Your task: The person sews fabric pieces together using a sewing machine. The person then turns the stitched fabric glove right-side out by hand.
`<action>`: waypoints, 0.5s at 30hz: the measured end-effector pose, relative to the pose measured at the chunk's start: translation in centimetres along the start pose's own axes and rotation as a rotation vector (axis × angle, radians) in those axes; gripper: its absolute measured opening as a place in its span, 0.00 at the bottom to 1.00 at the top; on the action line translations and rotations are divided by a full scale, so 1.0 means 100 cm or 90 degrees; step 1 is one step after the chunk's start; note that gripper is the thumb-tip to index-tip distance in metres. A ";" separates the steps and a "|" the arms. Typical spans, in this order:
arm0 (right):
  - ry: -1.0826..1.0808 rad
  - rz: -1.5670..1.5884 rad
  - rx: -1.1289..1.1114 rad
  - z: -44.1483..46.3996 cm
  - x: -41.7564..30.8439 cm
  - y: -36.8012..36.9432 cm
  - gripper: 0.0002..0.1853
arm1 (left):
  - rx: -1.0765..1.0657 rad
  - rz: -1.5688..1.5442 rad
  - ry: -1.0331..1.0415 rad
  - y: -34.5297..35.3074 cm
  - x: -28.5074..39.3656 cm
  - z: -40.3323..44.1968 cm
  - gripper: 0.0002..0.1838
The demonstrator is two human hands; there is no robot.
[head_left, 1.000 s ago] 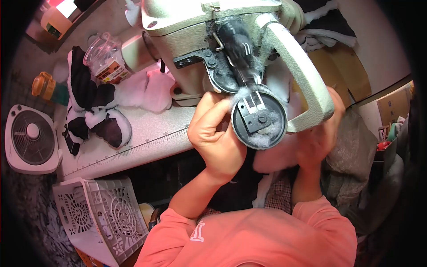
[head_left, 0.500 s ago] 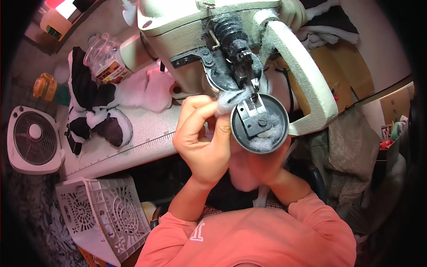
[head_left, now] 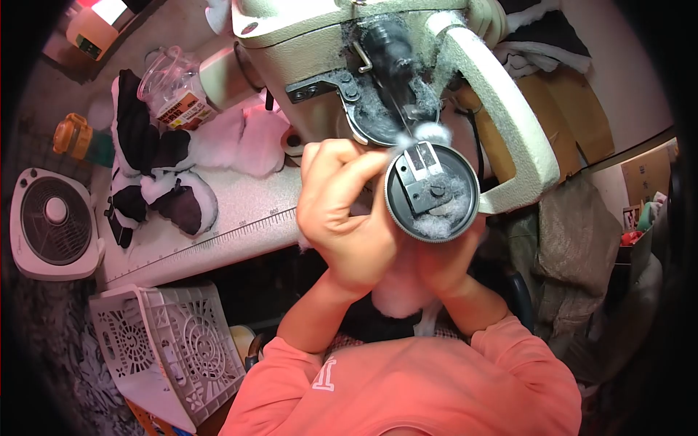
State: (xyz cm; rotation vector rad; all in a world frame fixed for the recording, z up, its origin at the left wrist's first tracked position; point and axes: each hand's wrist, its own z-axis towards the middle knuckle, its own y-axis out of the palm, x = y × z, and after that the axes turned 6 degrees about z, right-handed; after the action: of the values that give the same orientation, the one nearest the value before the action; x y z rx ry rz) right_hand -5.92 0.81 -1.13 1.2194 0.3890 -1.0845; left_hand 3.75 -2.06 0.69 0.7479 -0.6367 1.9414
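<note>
A pale fur sewing machine (head_left: pixel 305 51) stands in front of me, its dark needle mechanism (head_left: pixel 389 54) blurred and dusted with lint. Below the needle, a round toothed disc (head_left: pixel 469 200) carries a small metal plate and grey fluff. At the disc's left edge, my left hand (head_left: pixel 345 214) is closed, thumb and forefinger pinching white fluffy fabric by the needle. My right hand (head_left: pixel 451 258) is below the disc, which hides its fingers; its grip cannot be seen. Between my wrists hangs part of the white fluffy fabric (head_left: pixel 400 287).
Dark and white fleecy pieces (head_left: pixel 178 207) lie on the ruled table (head_left: pixel 247 243) to the left, with a clear plastic jar (head_left: pixel 171 83) behind them. A fan (head_left: pixel 54 221) and a plastic crate (head_left: pixel 207 341) are at left. The machine's curved arm (head_left: pixel 509 116) rises on the right.
My left hand has moved right and slightly up, closer to the needle. The needle mechanism, sharp before, is now blurred. A white tuft now shows behind the disc's top edge.
</note>
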 end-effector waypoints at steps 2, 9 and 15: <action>-0.039 -0.040 -0.165 0.000 0.006 -0.018 0.20 | -0.001 0.001 -0.023 0.001 0.005 0.000 0.10; 0.047 -0.086 -0.097 -0.005 0.001 -0.018 0.22 | -0.043 -0.034 0.005 0.002 0.000 0.005 0.11; -0.046 -0.096 -0.185 0.008 0.002 -0.022 0.22 | -0.087 -0.035 -0.048 -0.013 -0.001 -0.009 0.10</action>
State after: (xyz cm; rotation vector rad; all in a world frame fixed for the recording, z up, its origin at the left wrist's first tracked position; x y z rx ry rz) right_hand -7.90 0.14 -2.22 0.9026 0.5687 -1.1519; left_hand 4.71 -0.93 0.20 0.7481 -0.7792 1.8058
